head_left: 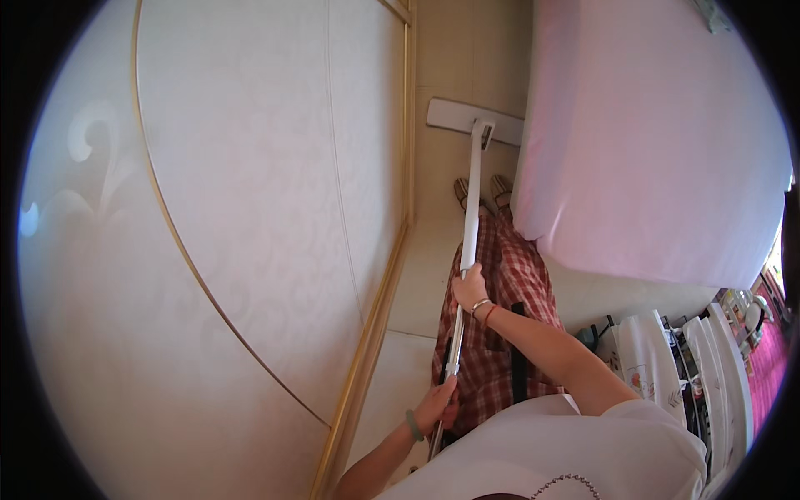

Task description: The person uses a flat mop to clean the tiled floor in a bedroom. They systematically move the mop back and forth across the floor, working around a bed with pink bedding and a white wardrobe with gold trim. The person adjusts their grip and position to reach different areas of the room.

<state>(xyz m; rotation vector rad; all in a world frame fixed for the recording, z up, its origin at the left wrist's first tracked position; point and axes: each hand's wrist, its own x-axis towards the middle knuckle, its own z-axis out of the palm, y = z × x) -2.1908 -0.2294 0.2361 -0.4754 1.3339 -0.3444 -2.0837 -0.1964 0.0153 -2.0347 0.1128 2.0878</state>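
Note:
Both hands grip a long flat mop (472, 204) with a white pole. My right hand (471, 287), with a bracelet and a red cord at the wrist, is wrapped round the middle of the pole. Lower down, near my body, my left hand (437, 403) closes round the metal-looking lower section; a green bangle circles that wrist. The wide, white mop head (454, 115) lies on the floor (450, 50) beyond my feet, its right end at the edge of the pink bed cover, which may hide a little of it.
Gold-trimmed white sliding doors (267, 167) line the left side. On the right, a bed with a pale pink cover (658, 142) narrows the passage. White shelves or drawers (650, 354) with assorted items stand at lower right. My slippered feet (500, 187) are just below the mop head.

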